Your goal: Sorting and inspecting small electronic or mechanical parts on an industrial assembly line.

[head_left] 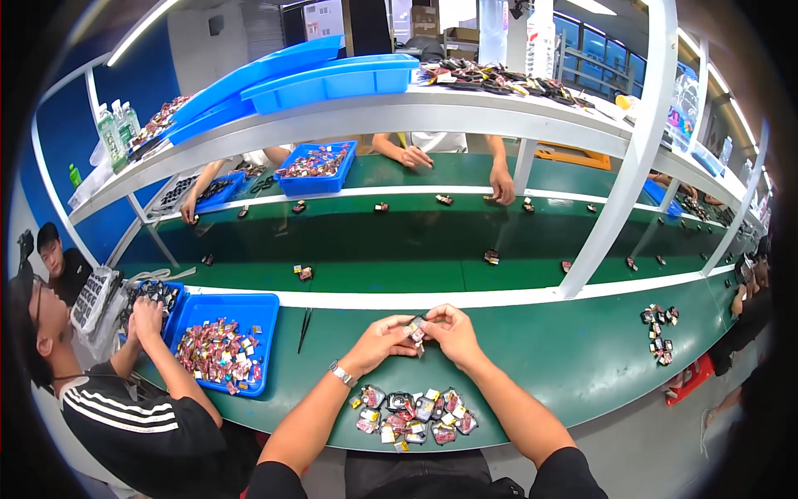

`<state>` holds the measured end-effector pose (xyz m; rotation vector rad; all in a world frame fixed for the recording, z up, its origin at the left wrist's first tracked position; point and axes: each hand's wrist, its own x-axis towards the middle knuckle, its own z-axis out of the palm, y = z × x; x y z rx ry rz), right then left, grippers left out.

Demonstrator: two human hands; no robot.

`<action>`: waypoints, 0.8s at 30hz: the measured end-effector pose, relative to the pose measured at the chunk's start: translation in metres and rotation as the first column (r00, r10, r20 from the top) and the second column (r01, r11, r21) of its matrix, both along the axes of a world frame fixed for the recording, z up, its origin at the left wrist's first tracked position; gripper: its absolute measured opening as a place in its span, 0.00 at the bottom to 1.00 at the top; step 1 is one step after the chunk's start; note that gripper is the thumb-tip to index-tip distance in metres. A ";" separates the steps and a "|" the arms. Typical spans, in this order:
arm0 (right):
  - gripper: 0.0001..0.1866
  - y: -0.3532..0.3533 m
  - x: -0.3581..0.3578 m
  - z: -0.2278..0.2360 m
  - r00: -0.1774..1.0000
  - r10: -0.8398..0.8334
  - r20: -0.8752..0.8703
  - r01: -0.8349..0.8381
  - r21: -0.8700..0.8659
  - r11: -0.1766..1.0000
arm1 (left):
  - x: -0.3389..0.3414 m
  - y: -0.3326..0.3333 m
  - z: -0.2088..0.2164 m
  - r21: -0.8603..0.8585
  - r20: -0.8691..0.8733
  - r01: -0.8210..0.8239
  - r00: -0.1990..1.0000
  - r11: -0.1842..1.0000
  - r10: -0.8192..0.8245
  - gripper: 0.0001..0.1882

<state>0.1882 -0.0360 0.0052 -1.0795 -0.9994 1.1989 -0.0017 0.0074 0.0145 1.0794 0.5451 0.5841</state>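
Above the green bench (515, 349), the fingers of my left hand (382, 343) and my right hand (454, 336) close together on one small electronic unit (417, 330). It has a dark casing with pale and reddish parts, and my fingertips partly cover it. Between my forearms, near the bench's front edge, lies a cluster of similar units (416, 417) in dark or clear casings with red, white and yellow pieces. Black tweezers (305, 330) lie to the left of my left hand.
A blue tray (271, 339) of small red-and-yellow parts stands at left, beside a co-worker (150, 407). Beyond a white rail, spaced units (492, 258) lie on a green belt (374, 270). White shelf posts (619, 183) rise ahead. More units (659, 333) lie at right.
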 end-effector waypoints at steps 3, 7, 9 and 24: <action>0.08 -0.007 -0.005 0.006 0.994 -0.022 0.108 0.022 0.007 1.000 | 0.001 -0.002 0.001 -0.003 -0.043 -0.007 0.999 1.000 0.006 0.18; 0.07 -0.013 -0.011 0.015 0.864 -0.199 0.462 0.034 0.342 0.939 | -0.002 0.005 -0.007 0.305 -0.160 -0.067 0.980 0.950 0.121 0.16; 0.08 -0.014 -0.011 0.018 0.811 -0.259 0.525 0.014 0.425 0.905 | -0.003 0.006 -0.006 0.311 -0.201 -0.043 0.973 0.950 0.110 0.16; 0.10 -0.020 0.007 0.037 0.477 -0.073 0.876 -0.449 0.314 0.836 | -0.006 -0.001 0.000 0.400 -0.267 0.037 0.960 0.916 0.078 0.13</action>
